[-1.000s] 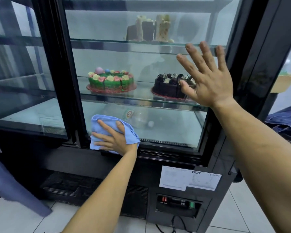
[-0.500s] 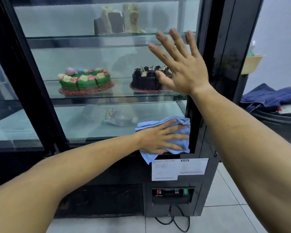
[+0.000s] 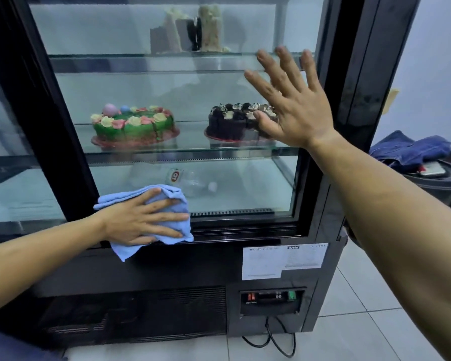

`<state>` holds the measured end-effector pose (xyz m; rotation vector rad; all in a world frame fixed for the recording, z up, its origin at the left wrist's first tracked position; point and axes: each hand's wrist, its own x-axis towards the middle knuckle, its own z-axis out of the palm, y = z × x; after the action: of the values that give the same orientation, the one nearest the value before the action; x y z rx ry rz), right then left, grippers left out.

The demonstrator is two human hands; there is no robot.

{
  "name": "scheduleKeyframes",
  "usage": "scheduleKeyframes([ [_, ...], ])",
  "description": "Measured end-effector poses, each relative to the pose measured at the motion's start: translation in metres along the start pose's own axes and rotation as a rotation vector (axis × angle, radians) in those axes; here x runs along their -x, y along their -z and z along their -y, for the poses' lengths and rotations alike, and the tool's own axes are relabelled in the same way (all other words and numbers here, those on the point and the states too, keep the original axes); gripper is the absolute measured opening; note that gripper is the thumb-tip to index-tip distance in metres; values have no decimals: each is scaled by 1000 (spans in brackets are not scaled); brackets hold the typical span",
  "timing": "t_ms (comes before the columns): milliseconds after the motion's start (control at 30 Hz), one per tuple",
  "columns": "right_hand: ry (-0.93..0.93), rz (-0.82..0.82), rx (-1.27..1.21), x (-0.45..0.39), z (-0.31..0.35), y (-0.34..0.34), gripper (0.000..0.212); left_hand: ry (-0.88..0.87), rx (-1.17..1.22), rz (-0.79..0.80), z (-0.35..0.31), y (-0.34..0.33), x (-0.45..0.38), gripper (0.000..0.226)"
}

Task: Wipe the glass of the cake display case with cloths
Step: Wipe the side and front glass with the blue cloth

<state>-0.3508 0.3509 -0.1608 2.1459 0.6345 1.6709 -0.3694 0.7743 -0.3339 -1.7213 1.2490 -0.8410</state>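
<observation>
Nearest, the left hand (image 3: 143, 221) lies flat, fingers straight and spread, pressing a crumpled light-blue cloth (image 3: 151, 220) against the bottom edge of the black-framed cake display case's front glass (image 3: 146, 95), at its lower left corner. Higher and to the right, the right hand (image 3: 290, 105) is flat with fingers apart, apparently braced on the same pane and holding nothing. Behind the glass sit a green flower-topped cake (image 3: 133, 125) and a dark chocolate cake (image 3: 236, 121). Judging by this, only the bottom strip is being wiped; the upper glass looks hazy, so most remains.
</observation>
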Motion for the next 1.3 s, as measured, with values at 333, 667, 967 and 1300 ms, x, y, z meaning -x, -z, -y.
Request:
scheduleKeyframes([
  [333, 6, 11, -8, 0, -2, 1, 66, -9, 6, -150, -42, 27, -224, 60],
  [667, -12, 8, -18, -1, 2, 2, 63, 7, 12, -114, -54, 36, -275, 58],
  [967, -15, -10, -10, 0, 0, -3, 61, 178, 112, -256, -19, 49, -268, 61],
  [1300, -17, -1, 2, 0, 1, -3, 61, 10, 77, -261, -48, 31, -242, 49],
])
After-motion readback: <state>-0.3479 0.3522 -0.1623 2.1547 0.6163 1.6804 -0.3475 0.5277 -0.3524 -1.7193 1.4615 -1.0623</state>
